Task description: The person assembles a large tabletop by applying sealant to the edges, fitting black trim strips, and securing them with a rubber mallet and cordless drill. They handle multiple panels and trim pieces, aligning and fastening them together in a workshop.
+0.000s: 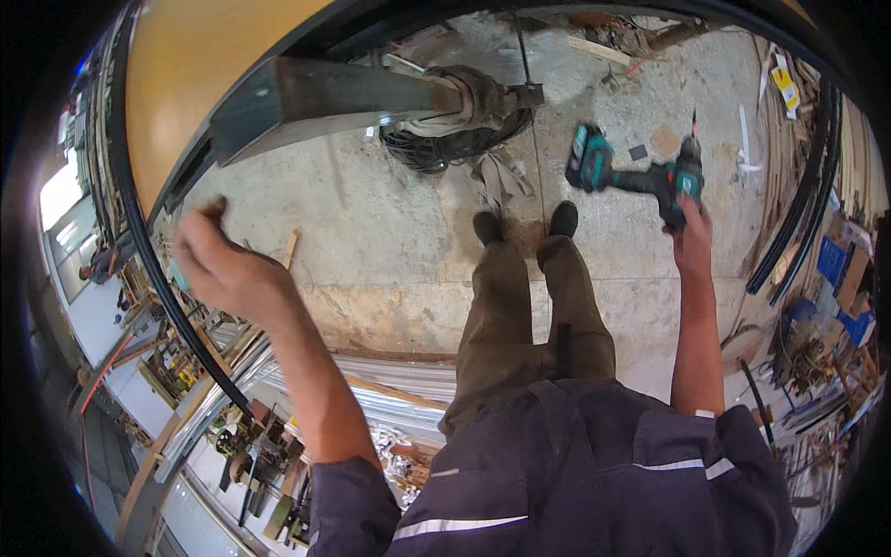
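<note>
My right hand (pixel 691 232) is closed around the rear of a teal and black cordless drill (pixel 685 181), out to my right above the floor. The bit points away from me, and the drill's battery (pixel 585 158) sticks out to the left. At the left, my left hand (pixel 232 269) is raised near the black-edged frame of a yellow-brown panel (pixel 204 65). Its fingers are curled and slightly blurred. A bit of teal shows beneath them, too small to name.
A steel beam (pixel 325 97) juts in ahead, above a coil of black cable (pixel 418 148) on the concrete floor (pixel 371 232). Long black strips (pixel 803 200) and cluttered stock line the right. Metal profiles (pixel 399 408) lie at lower left; a person (pixel 100 267) is far left.
</note>
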Motion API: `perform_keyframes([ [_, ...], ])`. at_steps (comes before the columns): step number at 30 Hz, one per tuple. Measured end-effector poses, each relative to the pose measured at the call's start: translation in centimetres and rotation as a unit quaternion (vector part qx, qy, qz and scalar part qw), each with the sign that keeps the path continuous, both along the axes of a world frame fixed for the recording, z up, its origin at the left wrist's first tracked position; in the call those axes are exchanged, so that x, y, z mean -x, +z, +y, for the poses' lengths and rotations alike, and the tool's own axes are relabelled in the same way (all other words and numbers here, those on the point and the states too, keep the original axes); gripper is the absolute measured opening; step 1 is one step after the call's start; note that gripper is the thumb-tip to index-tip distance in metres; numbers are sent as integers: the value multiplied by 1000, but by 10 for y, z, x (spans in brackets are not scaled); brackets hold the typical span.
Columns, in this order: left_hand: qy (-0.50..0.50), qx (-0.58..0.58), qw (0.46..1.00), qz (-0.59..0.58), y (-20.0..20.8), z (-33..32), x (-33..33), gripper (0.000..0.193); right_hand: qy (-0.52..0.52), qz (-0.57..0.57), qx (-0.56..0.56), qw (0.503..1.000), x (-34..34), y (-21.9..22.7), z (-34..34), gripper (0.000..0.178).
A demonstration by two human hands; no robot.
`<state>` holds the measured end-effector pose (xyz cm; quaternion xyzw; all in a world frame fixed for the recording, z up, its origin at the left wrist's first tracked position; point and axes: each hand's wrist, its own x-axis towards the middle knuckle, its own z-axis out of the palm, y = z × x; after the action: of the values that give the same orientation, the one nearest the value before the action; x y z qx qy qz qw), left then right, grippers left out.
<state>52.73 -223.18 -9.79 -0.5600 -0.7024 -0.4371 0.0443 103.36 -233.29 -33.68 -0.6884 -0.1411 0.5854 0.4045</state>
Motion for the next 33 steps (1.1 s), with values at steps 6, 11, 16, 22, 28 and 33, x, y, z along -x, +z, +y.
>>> perform_keyframes([
  [6,-47,230,914,-331,-143,5,42,28,-64,-110,139,982,-41,-2,-148,40],
  [11,-225,260,683,-644,-318,115,107,55,-164,-143,219,951,-45,15,-271,39],
  [16,-351,427,725,-411,-394,182,100,64,-317,-92,242,913,-12,51,-364,44],
  [22,-248,388,784,-417,-385,187,78,60,-468,-93,209,854,43,103,-404,42],
  [28,-200,333,801,-457,-370,166,101,58,-462,-95,123,873,45,150,-355,40],
  [33,-280,116,627,-718,-367,99,158,57,-354,-4,-70,933,30,214,-300,51],
])
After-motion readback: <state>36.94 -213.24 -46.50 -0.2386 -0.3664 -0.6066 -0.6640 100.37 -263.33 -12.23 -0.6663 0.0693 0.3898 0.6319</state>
